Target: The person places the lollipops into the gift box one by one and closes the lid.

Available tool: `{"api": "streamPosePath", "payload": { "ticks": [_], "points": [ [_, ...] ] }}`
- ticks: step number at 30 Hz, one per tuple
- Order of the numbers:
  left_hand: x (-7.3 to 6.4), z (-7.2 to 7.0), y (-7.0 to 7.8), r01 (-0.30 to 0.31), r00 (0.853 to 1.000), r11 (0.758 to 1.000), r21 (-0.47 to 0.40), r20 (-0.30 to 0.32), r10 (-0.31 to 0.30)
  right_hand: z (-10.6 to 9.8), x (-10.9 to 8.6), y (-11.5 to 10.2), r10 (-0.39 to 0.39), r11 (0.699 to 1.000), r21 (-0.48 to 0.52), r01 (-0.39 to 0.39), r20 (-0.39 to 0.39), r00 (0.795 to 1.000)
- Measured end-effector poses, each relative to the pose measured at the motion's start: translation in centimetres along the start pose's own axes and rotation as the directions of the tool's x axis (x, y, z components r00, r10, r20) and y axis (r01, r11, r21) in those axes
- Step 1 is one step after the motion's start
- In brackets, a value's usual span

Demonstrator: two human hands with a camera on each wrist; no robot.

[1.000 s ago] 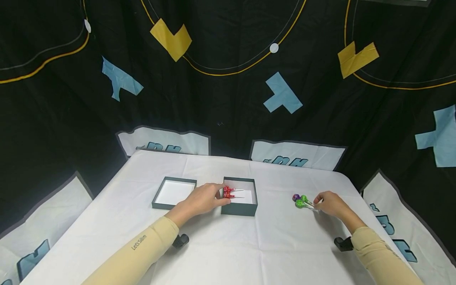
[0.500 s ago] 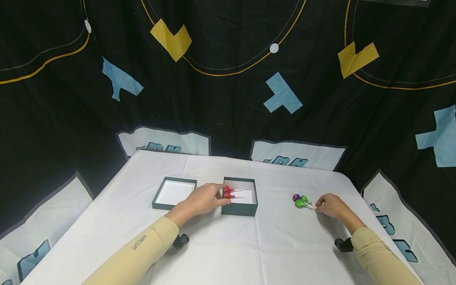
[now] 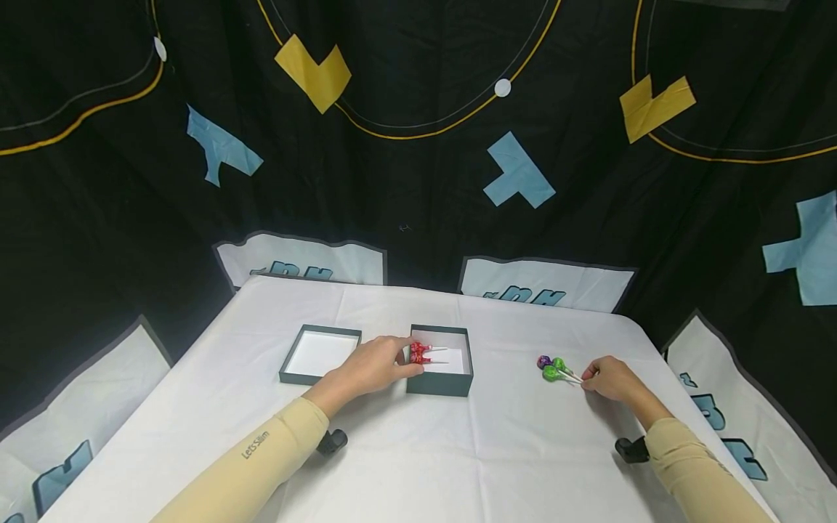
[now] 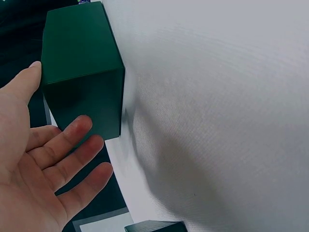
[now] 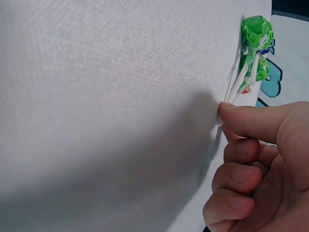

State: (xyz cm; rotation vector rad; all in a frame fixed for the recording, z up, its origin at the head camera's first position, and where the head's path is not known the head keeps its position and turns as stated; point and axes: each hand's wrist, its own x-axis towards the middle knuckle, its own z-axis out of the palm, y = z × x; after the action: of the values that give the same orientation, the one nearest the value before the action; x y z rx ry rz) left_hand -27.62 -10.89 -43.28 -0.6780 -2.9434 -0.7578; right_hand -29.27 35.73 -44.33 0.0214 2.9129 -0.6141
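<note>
My left hand lies at the left side of a dark green box, thumb and fingers spread and relaxed against it. In the left wrist view, the thumb meets one edge of the box while the other fingers lie near its side. Inside the box are red-wrapped lollipops, partly covered by the hand. To the right, my right hand pinches the stick end of a green lollipop between thumb and index finger. Another green lollipop and a purple lollipop lie close against it.
A shallow box lid, white inside, lies left of the box. Everything rests on a white tablecloth. Black wrist mounts sit under both forearms. A dark printed curtain hangs behind the table.
My right hand has shifted slightly right and toward me, its fingers closing at the stick ends. The green lollipops have moved a touch to the right. The left hand and box stay put.
</note>
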Motion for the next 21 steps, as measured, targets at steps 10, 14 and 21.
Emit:
{"api": "streamPosePath", "payload": {
  "ticks": [10, 14, 21],
  "points": [
    [0.04, 0.0, -0.12, -0.004, 1.0, 1.0, -0.004, -0.002, 0.004, -0.08, -0.06, -0.03, -0.026, 1.0, 0.0, 0.026, -0.009, 1.0],
    [0.03, 0.02, -0.14, -0.006, 1.0, 1.0, -0.007, -0.005, 0.006, 0.02, 0.11, 0.26, -0.026, 1.0, 0.0, 0.026, -0.012, 1.0],
    [-0.03, 0.05, -0.06, 0.007, 1.0, 1.0, -0.015, 0.007, -0.007, 0.14, 0.16, 0.5, -0.005, 1.0, 0.029, 0.006, -0.019, 1.0]
  ]
}}
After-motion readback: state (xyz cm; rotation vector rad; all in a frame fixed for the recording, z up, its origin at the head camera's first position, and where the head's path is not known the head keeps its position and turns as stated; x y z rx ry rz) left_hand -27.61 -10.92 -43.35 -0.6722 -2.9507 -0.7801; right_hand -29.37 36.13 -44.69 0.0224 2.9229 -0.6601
